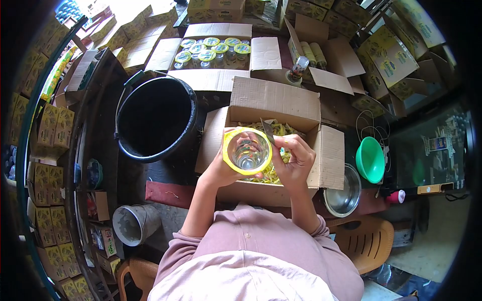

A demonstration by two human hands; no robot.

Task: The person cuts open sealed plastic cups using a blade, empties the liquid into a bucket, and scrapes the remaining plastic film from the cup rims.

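My left hand (219,168) is wrapped round a clear jar (247,154) with a yellow band about its rim, its mouth tilted up toward me. In my right hand (295,159) is a small knife (267,130), pinched between thumb and fingers. The dark blade points up and away, close to the right side of the yellow rim; whether it touches cannot be made out. Both hands are above an open cardboard box (275,96) holding yellow strips of trimmings (271,176).
Left of the box stands a large black bucket (188,125). Behind are a carton (211,80) of yellow-lidded jars (212,41) and a small bottle (297,69). A green bowl (370,159) and a metal bowl (345,193) sit at right. A grey bucket (135,224) is lower left.
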